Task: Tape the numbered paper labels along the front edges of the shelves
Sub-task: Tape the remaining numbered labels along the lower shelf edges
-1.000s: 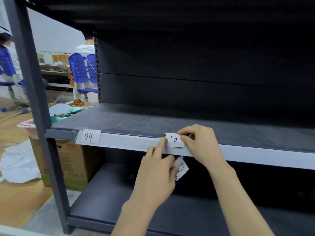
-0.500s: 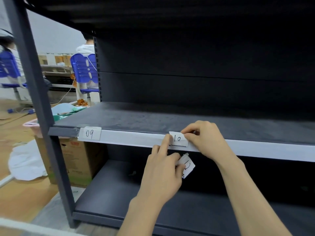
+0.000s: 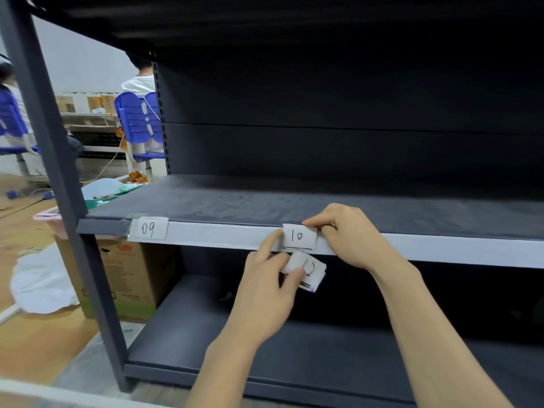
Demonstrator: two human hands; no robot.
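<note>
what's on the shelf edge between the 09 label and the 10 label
Nothing but bare white edge strip until the left hand's index fingertip, which presses just left of the 10 label. The 09 label sits near the left post. Shown in the head view.

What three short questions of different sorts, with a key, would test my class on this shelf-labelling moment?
1. True or false: the label "09" is taped left of the label "10" on the shelf edge.
2. Which hand holds the spare paper labels?
3. Multiple choice: the right hand touches label "10" at its (a) left side (b) right side (c) bottom.

Key: 1 true; 2 the left hand; 3 b.
</note>
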